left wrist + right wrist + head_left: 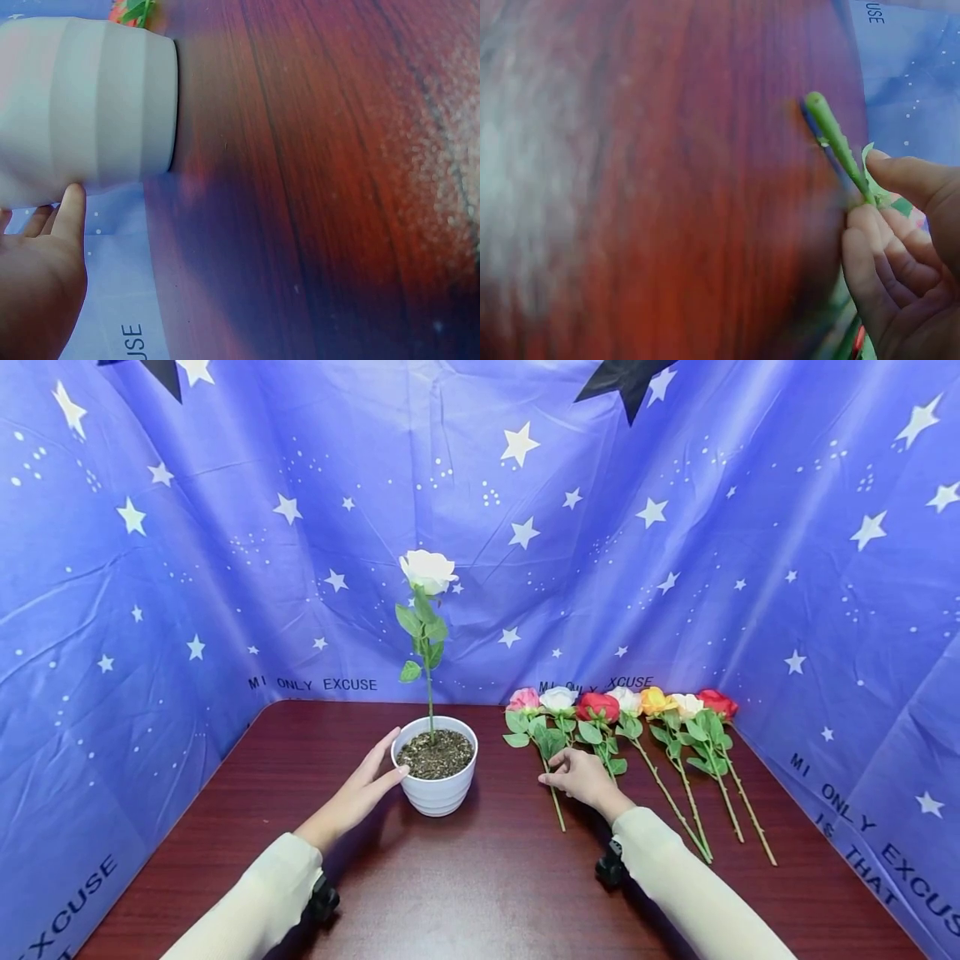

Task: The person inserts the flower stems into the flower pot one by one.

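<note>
A white rose [427, 572] stands upright in the soil [442, 764] of a ridged white flowerpot [439, 799]. My left hand [365, 789] rests against the pot's left side, fingers fairly straight and thumb at the rim. In the left wrist view, a fingertip touches the ridged pot wall [90, 105]. To the right, my right hand [581, 778] pinches the stem of a pink rose [523, 700], the leftmost of a row. The right wrist view shows the cut end of its green stem [831, 131] sticking out past the thumb and fingers.
Beside the pink rose lie a white rose [558, 699], a red rose [597, 707], a yellow rose [657, 701] and several others, stems towards me. The dark red wooden table [465, 893] ends at a blue star-printed curtain [480, 527] behind and at both sides.
</note>
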`<state>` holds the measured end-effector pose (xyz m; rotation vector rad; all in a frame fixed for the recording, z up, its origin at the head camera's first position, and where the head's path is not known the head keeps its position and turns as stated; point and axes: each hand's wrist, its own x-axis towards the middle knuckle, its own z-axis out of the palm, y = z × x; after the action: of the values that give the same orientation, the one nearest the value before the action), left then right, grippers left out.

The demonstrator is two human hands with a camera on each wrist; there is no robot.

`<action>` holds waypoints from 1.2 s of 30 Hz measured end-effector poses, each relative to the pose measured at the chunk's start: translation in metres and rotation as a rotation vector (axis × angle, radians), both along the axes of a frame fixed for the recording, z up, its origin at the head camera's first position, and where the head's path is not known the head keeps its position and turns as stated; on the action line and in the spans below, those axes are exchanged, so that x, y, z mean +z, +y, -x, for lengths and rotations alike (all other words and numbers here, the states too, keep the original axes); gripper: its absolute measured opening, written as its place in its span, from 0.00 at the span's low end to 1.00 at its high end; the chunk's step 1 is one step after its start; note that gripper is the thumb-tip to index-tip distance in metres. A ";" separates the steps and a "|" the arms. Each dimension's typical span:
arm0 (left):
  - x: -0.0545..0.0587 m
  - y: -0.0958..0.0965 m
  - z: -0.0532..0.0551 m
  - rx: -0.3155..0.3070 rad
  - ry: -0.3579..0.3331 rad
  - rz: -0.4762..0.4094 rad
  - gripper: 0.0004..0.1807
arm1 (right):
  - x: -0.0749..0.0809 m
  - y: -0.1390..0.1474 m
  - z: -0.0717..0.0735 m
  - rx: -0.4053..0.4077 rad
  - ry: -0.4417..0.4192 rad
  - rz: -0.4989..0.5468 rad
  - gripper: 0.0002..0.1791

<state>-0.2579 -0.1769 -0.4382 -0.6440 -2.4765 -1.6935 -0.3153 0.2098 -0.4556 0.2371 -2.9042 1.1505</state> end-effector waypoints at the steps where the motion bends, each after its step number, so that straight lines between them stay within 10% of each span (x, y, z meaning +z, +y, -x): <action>1: 0.000 0.000 0.000 0.003 -0.001 0.003 0.39 | -0.001 -0.001 0.000 -0.014 -0.007 -0.008 0.18; 11: 0.000 -0.001 -0.001 0.009 -0.008 0.007 0.38 | -0.001 -0.009 0.006 -0.079 -0.044 -0.101 0.18; 36: 0.001 -0.001 -0.002 0.022 -0.017 0.028 0.38 | 0.007 -0.011 0.000 -0.025 -0.098 0.035 0.08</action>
<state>-0.2563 -0.1781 -0.4376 -0.6056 -2.5136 -1.6665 -0.3155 0.1987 -0.4490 0.1478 -2.9579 1.2421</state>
